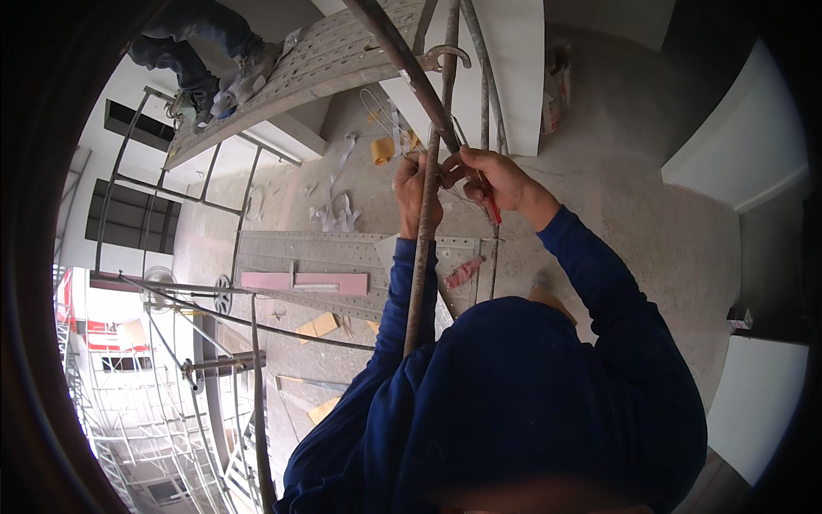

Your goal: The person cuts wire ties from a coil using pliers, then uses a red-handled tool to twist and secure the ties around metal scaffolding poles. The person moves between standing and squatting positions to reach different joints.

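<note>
My two hands meet at a rusty scaffold pole (419, 257), just below where a thicker dark pipe (415, 81) slants down to it. My left hand (417, 195) is closed at the pole's left side, its fingers around thin wire (398, 128) that loops up and away. From the right, my right hand (503, 180) reaches in with bent fingers, closed on a tool with a red handle (493, 211). The handle points down out of the palm; the tool's working end is hidden by the fingers. More thin wire shows between the hands.
Above left, a person's legs (193, 64) rest on a raised perforated plank (317, 68), hooked to the frame. Below lies another metal plank (265, 248) bearing a pink board (351, 283). White strips (338, 214) and yellow pieces (383, 151) litter the concrete floor. Scaffold rails (180, 195) stand left.
</note>
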`<state>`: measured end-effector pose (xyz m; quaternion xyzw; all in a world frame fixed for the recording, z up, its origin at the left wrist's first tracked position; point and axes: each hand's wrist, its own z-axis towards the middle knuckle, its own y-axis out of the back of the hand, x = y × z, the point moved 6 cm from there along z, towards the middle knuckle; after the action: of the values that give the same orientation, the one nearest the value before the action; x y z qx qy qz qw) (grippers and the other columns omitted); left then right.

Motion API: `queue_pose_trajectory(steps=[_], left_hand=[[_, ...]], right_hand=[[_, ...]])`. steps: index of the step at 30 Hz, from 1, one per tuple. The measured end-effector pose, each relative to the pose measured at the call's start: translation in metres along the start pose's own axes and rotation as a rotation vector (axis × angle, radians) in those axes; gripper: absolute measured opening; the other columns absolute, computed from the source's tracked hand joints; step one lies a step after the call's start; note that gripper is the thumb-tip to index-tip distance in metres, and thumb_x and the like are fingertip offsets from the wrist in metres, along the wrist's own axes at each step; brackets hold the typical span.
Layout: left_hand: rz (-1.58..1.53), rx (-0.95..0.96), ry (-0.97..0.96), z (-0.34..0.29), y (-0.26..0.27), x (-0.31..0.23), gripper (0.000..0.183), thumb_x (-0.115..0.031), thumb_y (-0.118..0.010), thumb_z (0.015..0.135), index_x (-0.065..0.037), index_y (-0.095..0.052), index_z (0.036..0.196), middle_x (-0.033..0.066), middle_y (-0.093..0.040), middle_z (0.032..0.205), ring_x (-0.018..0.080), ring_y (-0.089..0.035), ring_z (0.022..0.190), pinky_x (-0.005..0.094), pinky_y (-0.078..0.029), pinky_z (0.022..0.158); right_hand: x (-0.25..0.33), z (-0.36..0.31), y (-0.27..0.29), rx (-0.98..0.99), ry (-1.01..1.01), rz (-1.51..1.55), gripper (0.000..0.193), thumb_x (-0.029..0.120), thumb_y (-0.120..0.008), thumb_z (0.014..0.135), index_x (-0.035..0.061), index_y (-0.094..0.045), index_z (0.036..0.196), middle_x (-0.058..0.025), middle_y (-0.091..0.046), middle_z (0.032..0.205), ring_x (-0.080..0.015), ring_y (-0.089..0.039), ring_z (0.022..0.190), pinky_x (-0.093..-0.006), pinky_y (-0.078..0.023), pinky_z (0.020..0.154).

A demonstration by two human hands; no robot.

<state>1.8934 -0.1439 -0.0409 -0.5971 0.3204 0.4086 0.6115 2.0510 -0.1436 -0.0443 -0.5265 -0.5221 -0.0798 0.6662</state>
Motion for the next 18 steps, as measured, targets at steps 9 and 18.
queue_pose_trajectory(steps=[9,18], left_hand=[[0.148,-0.108,-0.186,-0.004,0.004,-0.016,0.018,-0.021,-0.058,0.111,-0.004,-0.058,0.105,0.0056,-0.067,0.083,0.0109,-0.059,0.068,0.0267,-0.05,0.063],[0.608,-0.175,-0.2,0.0,0.009,-0.04,0.015,-0.008,-0.061,0.102,0.001,-0.063,0.09,0.0034,-0.061,0.078,0.0101,-0.052,0.071,0.03,-0.045,0.065]], right_hand=[[-0.006,-0.002,-0.006,-0.077,0.001,0.072,0.038,0.044,-0.053,0.111,0.0087,-0.066,0.104,-0.0168,-0.077,0.103,-0.0114,-0.053,0.051,-0.0262,-0.038,0.046],[-0.005,-0.001,-0.005,-0.055,0.066,0.141,0.032,0.037,-0.055,0.109,0.0087,-0.064,0.095,-0.0186,-0.076,0.114,-0.0155,-0.056,0.051,-0.0278,-0.039,0.046]])
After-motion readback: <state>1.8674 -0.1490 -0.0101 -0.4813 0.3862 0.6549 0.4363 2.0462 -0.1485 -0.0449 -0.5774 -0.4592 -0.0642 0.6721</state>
